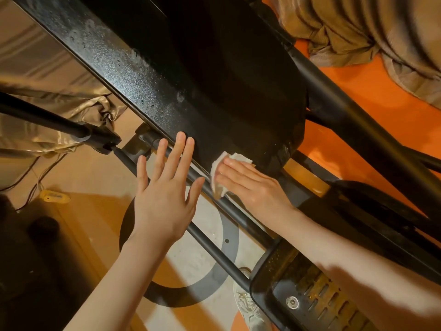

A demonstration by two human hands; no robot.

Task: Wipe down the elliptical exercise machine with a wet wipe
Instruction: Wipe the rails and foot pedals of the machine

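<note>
The elliptical's black housing [167, 75] runs diagonally from the upper left to the middle, dusty and streaked with wet patches. My right hand [250, 185] lies flat with straight fingers and presses a white wet wipe [220, 173] against the housing's lower end. My left hand [167, 187] is spread flat just to the left of it, with the fingertips touching the housing's edge. A black foot pedal [298, 292] sits under my right forearm at the bottom right.
Black frame tubes [214, 254] cross below my hands and at the right [353, 130]. Golden fabric [47, 120] lies at the left, and brown cloth [372, 32] is bunched at the top right. Cables and a yellow tag [55, 195] lie on the floor. A shoe [245, 302] shows at the bottom.
</note>
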